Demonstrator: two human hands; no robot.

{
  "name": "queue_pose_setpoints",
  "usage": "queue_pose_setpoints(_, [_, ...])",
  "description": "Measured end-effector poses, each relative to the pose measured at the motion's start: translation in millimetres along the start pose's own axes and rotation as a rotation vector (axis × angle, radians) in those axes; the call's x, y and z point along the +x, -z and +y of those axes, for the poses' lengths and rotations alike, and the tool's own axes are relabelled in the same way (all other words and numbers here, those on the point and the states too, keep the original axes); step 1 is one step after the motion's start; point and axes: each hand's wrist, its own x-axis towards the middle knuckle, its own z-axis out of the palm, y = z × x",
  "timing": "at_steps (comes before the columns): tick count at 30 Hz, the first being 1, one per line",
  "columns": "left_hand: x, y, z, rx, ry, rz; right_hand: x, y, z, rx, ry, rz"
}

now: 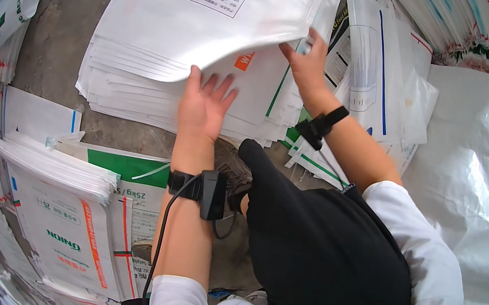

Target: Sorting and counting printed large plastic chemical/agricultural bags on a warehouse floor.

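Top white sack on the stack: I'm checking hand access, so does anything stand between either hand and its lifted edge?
Nothing visible does: the left hand and right hand are both at the lifted edge of the top white sack. The loose bags lie right of the stack, not between.

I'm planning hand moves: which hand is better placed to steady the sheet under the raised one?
Probably the left hand: its spread fingers are near the lower sheet, while the right hand is at the raised sheet.
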Motion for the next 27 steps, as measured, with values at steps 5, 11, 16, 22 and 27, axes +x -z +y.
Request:
queue_pose_setpoints(5, [4,-23,7,-0.178,-0.054,-0.525,-52,-1,6,0.357,-0.743,-0.296])
queue_pose_setpoints(11, [6,-26,16,-0.169,-0.075,-0.526,-80,5,-5,0.645,-1.006,-0.283])
queue_pose_setpoints(16, [5,-27,14,-0.166,-0.074,-0.544,-70,5,-12,0.824,-1.122,-0.531])
queue_pose_setpoints(22, [2,3,20,0.460,-0.381,0.013,-9,11,-75,1.033,-0.890,-0.425])
queue_pose_setpoints(27, [1,-7,16,0.102,-0.255,-0.089,-4,25,-50,1.158,-0.955,-0.454])
